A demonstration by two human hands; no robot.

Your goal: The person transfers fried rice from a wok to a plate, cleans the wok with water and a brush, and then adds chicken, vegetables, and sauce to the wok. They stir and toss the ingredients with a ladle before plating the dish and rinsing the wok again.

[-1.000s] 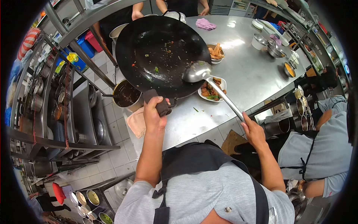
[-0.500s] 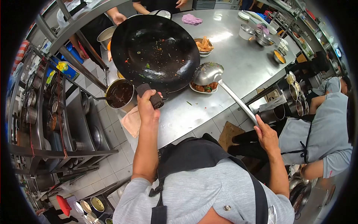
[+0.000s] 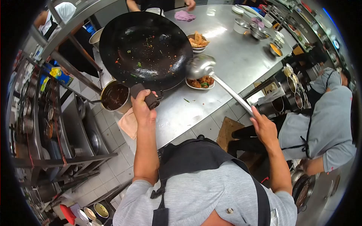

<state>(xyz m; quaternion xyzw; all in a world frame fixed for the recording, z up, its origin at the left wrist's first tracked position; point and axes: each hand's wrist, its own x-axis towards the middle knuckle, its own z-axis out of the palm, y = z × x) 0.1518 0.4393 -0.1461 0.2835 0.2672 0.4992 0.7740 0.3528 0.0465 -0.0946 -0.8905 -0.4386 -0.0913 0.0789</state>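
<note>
My left hand (image 3: 143, 107) is closed round a dark cloth (image 3: 151, 100) wrapped on the handle of a large black wok (image 3: 145, 49). The wok is tilted so its inside faces me, with only green and red scraps stuck to it. In my right hand (image 3: 264, 128) is the long handle of a steel ladle (image 3: 232, 92). The ladle's bowl hangs right of the wok, over a white dish of browned food pieces with green bits (image 3: 201, 82), and hides part of that dish. Behind it stands a bowl of fried golden pieces (image 3: 198, 39).
A pot of dark sauce (image 3: 115, 96) stands left of my left hand, near a peach cloth (image 3: 128, 124). The steel table (image 3: 226, 56) carries a purple cloth (image 3: 184, 16) and metal bowls (image 3: 260, 34). A co-worker (image 3: 316, 116) is close on my right; others stand across the table.
The wok and ladle appear further left in the view, as do the table and dishes. The ladle's bowl has come down closer to the wok's rim. Both hands keep their holds.
</note>
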